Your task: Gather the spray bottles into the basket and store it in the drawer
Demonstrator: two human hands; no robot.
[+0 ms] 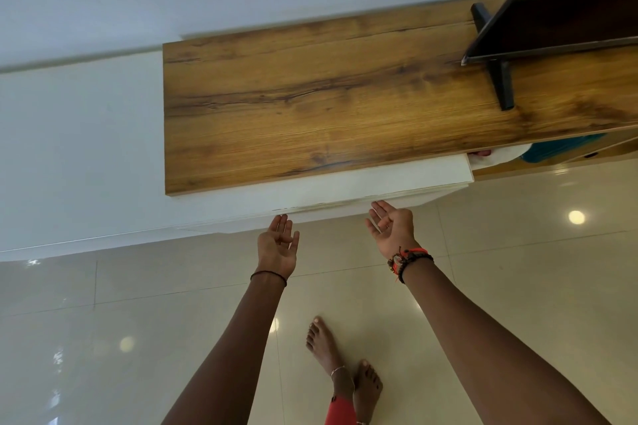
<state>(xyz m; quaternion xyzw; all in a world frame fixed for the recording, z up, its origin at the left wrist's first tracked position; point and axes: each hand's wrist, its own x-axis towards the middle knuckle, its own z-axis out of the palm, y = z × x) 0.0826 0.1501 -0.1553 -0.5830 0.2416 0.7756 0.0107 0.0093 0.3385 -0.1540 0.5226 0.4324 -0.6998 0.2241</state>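
A white drawer front [331,193] runs under the wooden top [310,103] of a low cabinet and looks flush with the cabinet face. My left hand [278,247] reaches up to its lower edge, palm up, fingertips touching the white panel. My right hand [392,228] does the same further right, fingers spread and empty. No spray bottle and no basket is in sight.
A black TV [559,0] stands on its foot [502,83] at the cabinet's right end. Beside the drawer, an open compartment holds white and teal items [552,150]. Glossy floor tiles [138,321] lie below, with my bare feet [345,366] on them.
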